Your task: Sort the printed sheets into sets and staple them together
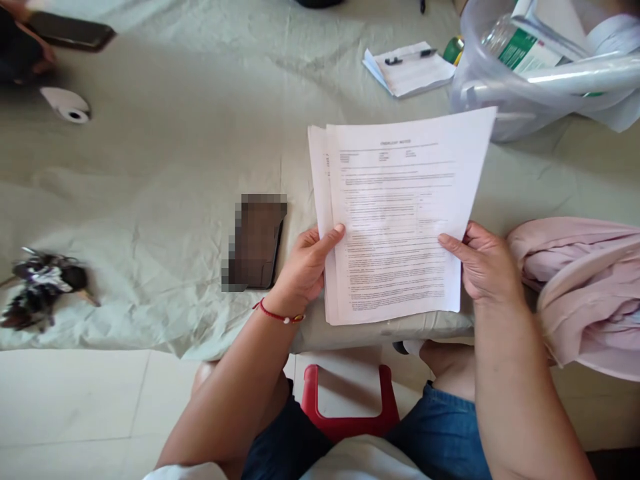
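A stack of printed paper sheets (pixel 395 220) is held up over the near edge of the table, its text side facing me. My left hand (pixel 313 260) grips the left edge with the thumb on top, and a red bracelet circles that wrist. On the right edge my right hand (pixel 483 260) pinches the stack the same way. The fingers behind the paper are hidden. The sheets are slightly fanned at the left, where another page edge shows. Just left of my left hand lies a dark phone (pixel 257 243), partly pixelated.
A pale green cloth (pixel 165 133) covers the table. Beyond the sheets are a notepad with a pen (pixel 413 70) and a clear plastic tub (pixel 480 100) with mixed items. Pink fabric (pixel 585 293) lies right, a white roll (pixel 65 105) and dark tangled bundle (pixel 47 287) left. Someone's hand (pixel 45 57) shows far left.
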### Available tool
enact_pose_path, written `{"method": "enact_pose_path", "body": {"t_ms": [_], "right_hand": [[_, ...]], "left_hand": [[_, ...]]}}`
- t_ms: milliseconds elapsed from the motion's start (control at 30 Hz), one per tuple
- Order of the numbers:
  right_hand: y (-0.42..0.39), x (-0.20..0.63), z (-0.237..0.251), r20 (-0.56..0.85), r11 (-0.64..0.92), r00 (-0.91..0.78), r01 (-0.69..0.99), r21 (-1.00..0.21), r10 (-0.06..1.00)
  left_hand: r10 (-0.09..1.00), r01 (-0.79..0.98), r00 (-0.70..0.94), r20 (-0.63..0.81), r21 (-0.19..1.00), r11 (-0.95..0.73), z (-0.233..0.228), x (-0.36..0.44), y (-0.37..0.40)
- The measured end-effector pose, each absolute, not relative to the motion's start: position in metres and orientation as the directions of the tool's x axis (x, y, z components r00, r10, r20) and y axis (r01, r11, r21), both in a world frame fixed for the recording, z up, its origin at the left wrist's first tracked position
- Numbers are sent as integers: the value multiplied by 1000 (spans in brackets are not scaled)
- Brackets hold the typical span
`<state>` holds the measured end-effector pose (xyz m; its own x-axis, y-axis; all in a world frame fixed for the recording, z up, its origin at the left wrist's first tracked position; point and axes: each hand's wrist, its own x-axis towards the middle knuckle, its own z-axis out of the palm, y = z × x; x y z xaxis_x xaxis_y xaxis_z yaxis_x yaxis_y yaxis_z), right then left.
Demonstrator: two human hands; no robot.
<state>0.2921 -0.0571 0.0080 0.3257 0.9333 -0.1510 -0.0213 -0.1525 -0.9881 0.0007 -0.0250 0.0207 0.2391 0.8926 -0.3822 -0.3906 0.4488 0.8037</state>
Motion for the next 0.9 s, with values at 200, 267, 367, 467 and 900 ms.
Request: {"method": "enact_pose_path", "body": {"t_ms": [200,267,367,467,900], "right_hand": [[-56,299,11,-161,-174,311,17,-985,937],[-56,303,12,-148,-176,348,48,-983,926],[-53,312,13,-113,-163,442,76,-984,890],[-50,323,16,-53,-104,537,66,-992,842],[-37,348,16,99,89,782,55,-994,616]], "left_hand": [[882,-398,243,-403,788,470,16,-3,-20],[879,-391,263,-398,789,474,14,-3,-19],[874,-394,294,-387,784,479,10,-3,-19],[873,-405,310,-376,779,479,7,-4,-19],[878,-414,254,-406,775,478,13,-4,-17]]}}
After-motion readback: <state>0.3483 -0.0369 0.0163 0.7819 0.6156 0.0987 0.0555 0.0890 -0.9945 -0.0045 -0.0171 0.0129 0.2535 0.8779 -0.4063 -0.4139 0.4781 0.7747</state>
